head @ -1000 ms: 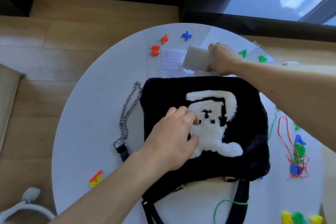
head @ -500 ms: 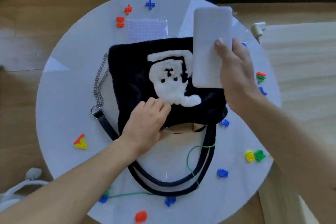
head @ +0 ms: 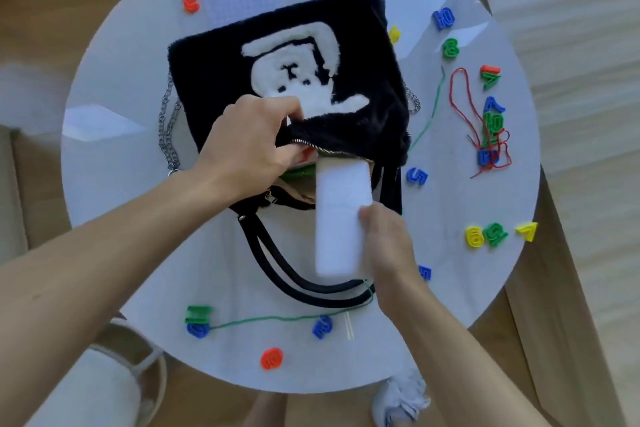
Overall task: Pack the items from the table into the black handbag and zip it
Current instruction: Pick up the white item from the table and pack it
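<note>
I see my left hand [head: 249, 146] curled round the upper lip of the black handbag [head: 277, 80], pinching the furry edge and holding the mouth apart; the zip [head: 322, 148] lies open along that lip, directly beside the thumb. My right hand [head: 388, 243] grips a plain white block [head: 341, 218] along its right-hand side, fingers wrapped behind it and the thumb on its face. The block's far end sits at the bag's mouth, just under the zip line, between my two hands; how far it has entered I cannot tell. The bag lies flat on the round white table [head: 104, 80], its white plush figure beyond the left hand, its black straps [head: 277, 270] looping beneath the right hand. Legible markings are confined to the loose plastic numerals: a blue 5 [head: 417, 176] just right of the block's far end, and a yellow 6 [head: 474, 236], a green 9 [head: 496, 234] and a yellow 7 [head: 527, 230] in a row to the right of the right hand. Red thread [head: 464, 97] lies well beyond these.
</note>
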Available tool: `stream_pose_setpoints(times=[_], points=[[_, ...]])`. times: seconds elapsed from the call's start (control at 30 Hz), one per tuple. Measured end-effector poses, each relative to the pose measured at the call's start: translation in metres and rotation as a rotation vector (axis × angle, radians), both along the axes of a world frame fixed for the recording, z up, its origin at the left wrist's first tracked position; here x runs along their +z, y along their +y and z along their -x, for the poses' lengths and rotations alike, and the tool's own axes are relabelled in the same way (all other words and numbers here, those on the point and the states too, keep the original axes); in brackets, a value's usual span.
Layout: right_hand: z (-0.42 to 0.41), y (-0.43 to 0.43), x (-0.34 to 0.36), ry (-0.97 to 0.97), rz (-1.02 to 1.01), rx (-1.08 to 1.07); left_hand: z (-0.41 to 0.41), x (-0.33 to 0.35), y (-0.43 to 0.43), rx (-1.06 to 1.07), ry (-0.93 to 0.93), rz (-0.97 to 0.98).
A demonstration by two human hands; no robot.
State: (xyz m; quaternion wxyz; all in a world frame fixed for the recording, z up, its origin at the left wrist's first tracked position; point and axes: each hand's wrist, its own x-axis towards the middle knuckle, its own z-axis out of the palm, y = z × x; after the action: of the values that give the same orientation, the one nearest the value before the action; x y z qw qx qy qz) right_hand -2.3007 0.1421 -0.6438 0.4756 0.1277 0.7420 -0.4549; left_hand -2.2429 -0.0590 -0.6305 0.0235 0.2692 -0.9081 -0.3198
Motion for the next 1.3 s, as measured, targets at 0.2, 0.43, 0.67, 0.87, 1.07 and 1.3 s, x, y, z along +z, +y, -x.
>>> stream_pose_setpoints(times=[0.2,0.43,0.67,0.87,1.07,1.3], points=[[0.007,-0.075,-0.014,-0.059,0.116,-0.191,-0.001,0.013,0.009,-0.01,-0.023,0.111],[0.023,-0.136,-0.018,-0.252,0.22,-0.398,-0.004,0.006,0.01,0.056,-0.01,0.086],[0.021,-0.07,0.023,0.055,0.102,0.457,-0.012,-0.009,0.008,0.064,-0.152,0.002],[0.081,-0.125,0.059,0.518,0.058,0.716,-0.02,-0.009,0.001,0.002,-0.146,-0.083],[0.126,-0.265,0.017,0.88,0.053,0.761,-0.023,0.0,-0.04,0.147,-0.042,-0.22],[0.152,-0.363,-0.052,0.969,-0.165,1.374,-0.034,-0.005,-0.072,0.198,0.003,-0.306]])
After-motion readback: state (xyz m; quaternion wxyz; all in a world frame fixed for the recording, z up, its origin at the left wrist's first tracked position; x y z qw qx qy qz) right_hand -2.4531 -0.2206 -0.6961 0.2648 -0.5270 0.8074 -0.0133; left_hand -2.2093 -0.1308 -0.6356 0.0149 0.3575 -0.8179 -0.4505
